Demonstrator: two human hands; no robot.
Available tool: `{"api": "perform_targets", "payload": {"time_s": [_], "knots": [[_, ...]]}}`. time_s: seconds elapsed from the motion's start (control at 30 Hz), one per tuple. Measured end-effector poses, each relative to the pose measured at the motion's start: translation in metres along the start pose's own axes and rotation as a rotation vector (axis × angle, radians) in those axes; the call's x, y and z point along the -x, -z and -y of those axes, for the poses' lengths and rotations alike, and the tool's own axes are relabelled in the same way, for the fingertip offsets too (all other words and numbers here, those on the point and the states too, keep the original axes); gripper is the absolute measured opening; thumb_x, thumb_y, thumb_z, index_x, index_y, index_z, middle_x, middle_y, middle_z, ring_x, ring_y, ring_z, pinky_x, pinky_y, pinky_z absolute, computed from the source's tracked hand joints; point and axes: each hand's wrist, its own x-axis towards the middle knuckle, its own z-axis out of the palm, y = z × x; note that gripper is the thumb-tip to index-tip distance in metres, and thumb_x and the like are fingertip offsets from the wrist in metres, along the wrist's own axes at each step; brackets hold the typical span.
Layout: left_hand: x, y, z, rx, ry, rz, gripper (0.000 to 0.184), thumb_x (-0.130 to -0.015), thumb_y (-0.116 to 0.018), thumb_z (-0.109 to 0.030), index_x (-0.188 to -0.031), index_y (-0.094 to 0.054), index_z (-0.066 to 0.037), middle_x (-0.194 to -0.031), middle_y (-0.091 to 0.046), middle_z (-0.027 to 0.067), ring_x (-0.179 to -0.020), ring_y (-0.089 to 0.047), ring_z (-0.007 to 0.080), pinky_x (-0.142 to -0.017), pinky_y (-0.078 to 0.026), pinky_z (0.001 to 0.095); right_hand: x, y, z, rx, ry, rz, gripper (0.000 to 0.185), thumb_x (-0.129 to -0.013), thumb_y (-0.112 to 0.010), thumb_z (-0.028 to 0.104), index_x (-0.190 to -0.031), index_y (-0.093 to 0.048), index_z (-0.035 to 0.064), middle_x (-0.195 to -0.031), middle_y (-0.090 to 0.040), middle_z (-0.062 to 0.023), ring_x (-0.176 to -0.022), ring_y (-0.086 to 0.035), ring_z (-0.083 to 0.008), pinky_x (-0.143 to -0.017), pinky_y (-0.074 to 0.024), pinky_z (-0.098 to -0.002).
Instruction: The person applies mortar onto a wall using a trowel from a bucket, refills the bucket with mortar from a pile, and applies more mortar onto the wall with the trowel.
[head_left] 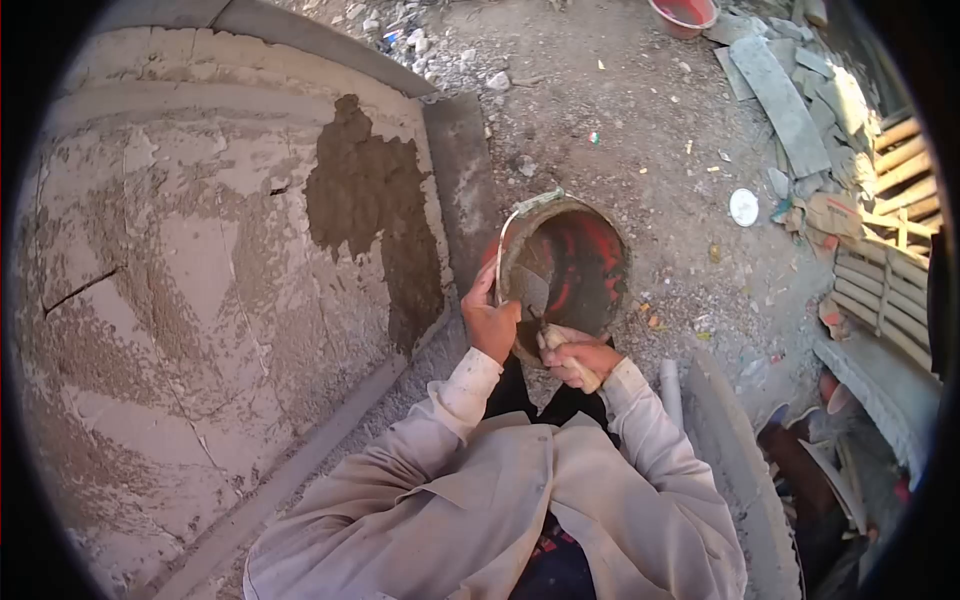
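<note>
A red bucket point(585, 250) smeared with grey mortar is tilted in front of my body, its opening facing me. My left hand point(488, 318) grips the bucket's left rim, by the pale handle. In my right hand point(580, 358) is the wooden handle of a trowel point(532, 285), whose grey blade reaches inside the bucket. To the left, a patch of dark wet mortar point(375, 200) covers part of a rough, pale surface point(200, 300).
A narrow ledge point(462, 180) borders the pale surface. A red basin point(685, 14) stands at the top. Stone slabs point(780, 105), a white lid point(743, 207) and bamboo poles point(880, 290) lie to the right. A concrete edge point(735, 460) runs beside my right arm.
</note>
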Motion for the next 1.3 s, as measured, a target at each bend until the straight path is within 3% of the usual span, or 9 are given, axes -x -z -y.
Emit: {"api": "perform_targets", "payload": {"time_s": [0.17, 0.33, 0.63, 0.77, 0.9, 1.0, 1.13, 1.23, 1.3], "knots": [[-0.067, 0.077, 0.052, 0.327, 0.256, -0.290, 0.068, -0.062, -0.049, 0.016, -0.127, -0.060, 0.002, -0.111, -0.066, 0.0021, -0.085, -0.060, 0.0106, -0.062, -0.045, 0.0225, -0.083, -0.017, 0.056, -0.130, 0.092, 0.099, 0.026, -0.087, -0.057, 0.001, -0.108, -0.047, 0.0105, -0.077, -0.047, -0.0024, -0.041, -0.042, -0.0087, -0.033, -0.0375, -0.0241], [-0.097, 0.151, 0.097, 0.316, 0.340, -0.514, 0.068, -0.056, -0.046, 0.014, -0.121, -0.061, 0.001, -0.110, -0.067, 0.0047, -0.092, -0.064, 0.0194, -0.079, -0.050, 0.0276, -0.139, -0.031, 0.142, -0.064, 0.381, 0.062, 0.030, -0.085, -0.056, -0.001, -0.111, -0.044, 0.0073, -0.077, -0.046, -0.0050, -0.041, -0.042, -0.0099, -0.031, -0.0370, -0.0248], [-0.067, 0.247, 0.093, 0.254, 0.487, -0.712, 0.072, -0.055, -0.046, 0.014, -0.125, -0.057, 0.001, -0.113, -0.067, 0.0083, -0.090, -0.065, 0.0225, -0.077, -0.053, 0.0301, -0.322, -0.013, 0.223, 0.180, 1.033, -0.522, 0.024, -0.085, -0.056, 0.000, -0.104, -0.043, 0.0069, -0.079, -0.052, -0.0069, -0.043, -0.046, -0.0118, -0.037, -0.0417, -0.0277], [-0.043, 0.266, 0.073, 0.180, 0.515, -0.733, 0.072, -0.057, -0.048, 0.012, -0.128, -0.055, 0.002, -0.116, -0.065, 0.0090, -0.096, -0.064, 0.0204, -0.078, -0.052, 0.0289, -0.508, 0.059, 0.197, 0.737, 1.054, -1.095, 0.031, -0.082, -0.063, 0.010, -0.109, -0.051, 0.0008, -0.091, -0.064, -0.0167, -0.079, -0.066, -0.0306, -0.075, -0.0544, -0.0419], [-0.036, 0.267, 0.056, 0.068, 0.535, -0.719, 0.070, -0.056, -0.051, 0.008, -0.126, -0.056, 0.004, -0.116, -0.064, 0.0083, -0.100, -0.063, 0.0201, -0.082, -0.051, 0.0282, -0.580, 0.030, 0.193, 1.160, 0.608, -0.732, 0.042, -0.081, -0.066, 0.019, -0.116, -0.052, 0.0008, -0.094, -0.067, -0.0201, -0.087, -0.067, -0.0310, -0.081, -0.0527, -0.0432], [-0.033, 0.260, 0.048, -0.003, 0.478, -0.671, 0.069, -0.055, -0.052, 0.006, -0.124, -0.058, 0.004, -0.116, -0.064, 0.0082, -0.101, -0.062, 0.0210, -0.086, -0.050, 0.0282, -0.546, -0.001, 0.217, 0.675, 0.550, -0.607, 0.042, -0.081, -0.066, 0.018, -0.117, -0.052, 0.0001, -0.090, -0.068, -0.0183, -0.072, -0.068, -0.0286, -0.068, -0.0548, -0.0416], [-0.019, 0.253, 0.056, 0.047, 0.477, -0.738, 0.069, -0.054, -0.050, 0.008, -0.122, -0.060, 0.004, -0.115, -0.065, 0.0080, -0.100, -0.062, 0.0206, -0.084, -0.050, 0.0275, -0.442, 0.061, 0.212, 0.852, 0.633, -0.889, 0.040, -0.079, -0.067, 0.018, -0.113, -0.054, -0.0001, -0.087, -0.067, -0.0183, -0.062, -0.066, -0.0274, -0.060, -0.0530, -0.0411], [-0.001, 0.244, 0.050, 0.092, 0.411, -0.751, 0.070, -0.055, -0.048, 0.011, -0.124, -0.060, 0.003, -0.114, -0.066, 0.0078, -0.096, -0.063, 0.0189, -0.076, -0.050, 0.0261, -0.304, 0.146, 0.168, 1.271, 0.270, -1.024, 0.047, -0.076, -0.068, 0.026, -0.111, -0.060, -0.0038, -0.097, -0.069, -0.0241, -0.095, -0.067, -0.0391, -0.087, -0.0506, -0.0434], [0.010, 0.238, 0.039, 0.148, 0.367, -0.756, 0.071, -0.056, -0.046, 0.014, -0.124, -0.060, 0.003, -0.114, -0.066, 0.0077, -0.093, -0.063, 0.0177, -0.070, -0.050, 0.0251, -0.201, 0.240, 0.108, 1.232, -0.121, -1.070, 0.044, -0.075, -0.069, 0.030, -0.104, -0.068, -0.0021, -0.103, -0.070, -0.0252, -0.101, -0.067, -0.0387, -0.089, -0.0517, -0.0423]]}}
